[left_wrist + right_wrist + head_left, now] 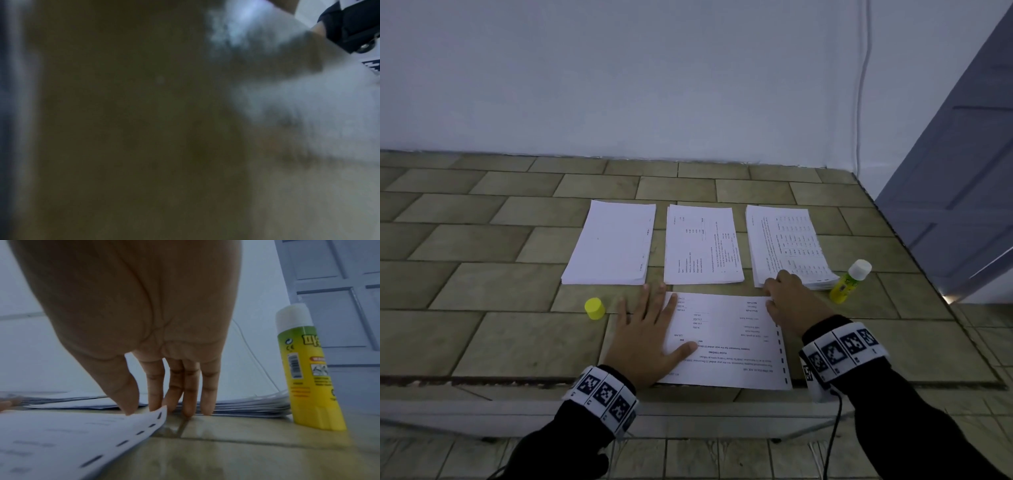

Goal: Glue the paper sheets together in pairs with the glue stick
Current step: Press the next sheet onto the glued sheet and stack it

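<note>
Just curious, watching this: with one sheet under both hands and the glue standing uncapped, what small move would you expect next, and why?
Probably the right hand reaches for the glue stick. It stands just beside that hand with its white glue exposed and its yellow cap lying off to the left. The left hand already lies flat on the printed sheet, steadying it, while the right fingers only touch the sheet's corner.

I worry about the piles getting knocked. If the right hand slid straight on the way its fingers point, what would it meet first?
Most likely the right-hand paper stack: the right hand has its fingertips just before that stack's near edge. Whether they already touch it is unclear.
</note>
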Demonstrator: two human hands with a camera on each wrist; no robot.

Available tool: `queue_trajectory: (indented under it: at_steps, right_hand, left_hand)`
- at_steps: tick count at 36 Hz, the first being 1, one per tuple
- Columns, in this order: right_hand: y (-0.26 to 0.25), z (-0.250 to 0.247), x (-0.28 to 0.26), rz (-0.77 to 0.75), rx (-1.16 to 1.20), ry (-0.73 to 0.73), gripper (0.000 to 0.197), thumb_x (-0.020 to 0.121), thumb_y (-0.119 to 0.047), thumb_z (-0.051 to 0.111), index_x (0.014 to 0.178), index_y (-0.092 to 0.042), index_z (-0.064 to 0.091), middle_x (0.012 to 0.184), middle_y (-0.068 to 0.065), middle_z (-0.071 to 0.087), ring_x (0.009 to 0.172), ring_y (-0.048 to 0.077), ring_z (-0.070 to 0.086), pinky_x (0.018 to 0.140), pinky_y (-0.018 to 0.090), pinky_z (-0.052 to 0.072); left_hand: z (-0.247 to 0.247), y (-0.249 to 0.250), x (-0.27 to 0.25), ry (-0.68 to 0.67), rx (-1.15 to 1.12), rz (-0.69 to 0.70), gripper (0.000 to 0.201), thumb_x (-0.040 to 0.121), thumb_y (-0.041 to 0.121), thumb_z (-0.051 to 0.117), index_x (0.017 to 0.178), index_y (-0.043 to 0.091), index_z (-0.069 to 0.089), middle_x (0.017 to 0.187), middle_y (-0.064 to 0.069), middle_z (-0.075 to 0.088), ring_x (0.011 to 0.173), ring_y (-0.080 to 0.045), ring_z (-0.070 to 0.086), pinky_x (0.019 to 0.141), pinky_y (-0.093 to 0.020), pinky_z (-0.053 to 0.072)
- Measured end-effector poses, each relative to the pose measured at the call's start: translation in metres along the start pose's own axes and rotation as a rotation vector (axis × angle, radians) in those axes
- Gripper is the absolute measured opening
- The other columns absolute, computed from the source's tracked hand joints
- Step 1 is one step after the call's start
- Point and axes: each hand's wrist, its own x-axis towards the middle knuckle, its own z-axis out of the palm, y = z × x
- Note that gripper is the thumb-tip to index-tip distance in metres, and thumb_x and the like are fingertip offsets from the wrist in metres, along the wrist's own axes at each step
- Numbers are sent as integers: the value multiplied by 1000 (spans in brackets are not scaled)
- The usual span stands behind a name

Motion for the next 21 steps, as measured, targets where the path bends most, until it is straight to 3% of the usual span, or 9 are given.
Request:
queue_trajectory:
  at_steps: [5, 9, 12, 16, 17, 19, 21]
  right_hand:
    - [4, -9, 4, -7, 133, -4, 13, 97, -9, 46, 105, -7, 55, 110, 10, 56, 99, 21, 53, 79, 26, 44]
    - [9, -28, 1, -41, 331, 56, 6, 95, -9, 54, 93, -12, 59, 91, 2, 61, 80, 11, 56, 63, 11, 42]
    - [16, -45, 0, -47, 423, 136, 8, 93, -9, 57, 87, -15, 60, 88, 0, 63, 71, 7, 57, 60, 12, 43]
    - [26, -64, 8, 7, 546, 258, 6, 91, -6, 60, 87, -11, 63, 82, 3, 66, 66, 11, 63, 54, 11, 45]
    - [29, -67, 11, 27, 613, 296, 5, 91, -5, 60, 88, -8, 63, 80, 5, 67, 65, 15, 65, 56, 13, 48]
    - [33, -71, 20, 92, 786, 366, 3, 91, -3, 60, 91, -3, 63, 79, 10, 67, 63, 22, 67, 64, 28, 57]
    - [33, -70, 29, 165, 961, 406, 4, 90, 0, 59, 93, -2, 61, 78, 11, 67, 59, 21, 66, 69, 36, 60]
  left_hand:
    - [0, 0, 0, -7, 6, -7, 108, 73, 90, -9, 157, 23, -1, 161, -1, -19, 147, -23, -22, 116, -57, -13]
    - [-2, 2, -1, 2, -22, -21, 107, 73, 89, -13, 156, 23, -4, 161, -2, -20, 148, -22, -22, 115, -55, -13]
    - [-5, 3, -3, 4, -35, -22, 108, 71, 89, -16, 156, 23, -8, 161, -2, -23, 147, -22, -23, 115, -52, -15]
    - [-3, 2, -3, 30, -79, -13, 106, 77, 88, -8, 157, 19, -1, 162, -2, -16, 149, -21, -19, 118, -55, -9]
    - [-3, 1, -3, 37, -83, -15, 106, 78, 87, -6, 157, 18, 1, 163, -3, -14, 149, -21, -17, 118, -56, -7]
    - [-3, 2, -3, 32, -72, -22, 105, 77, 87, -7, 157, 18, 1, 163, -3, -14, 149, -22, -16, 119, -56, -5]
    - [-4, 3, -3, 12, -47, -29, 107, 75, 87, -12, 156, 19, -4, 162, -2, -18, 148, -21, -20, 119, -55, -7]
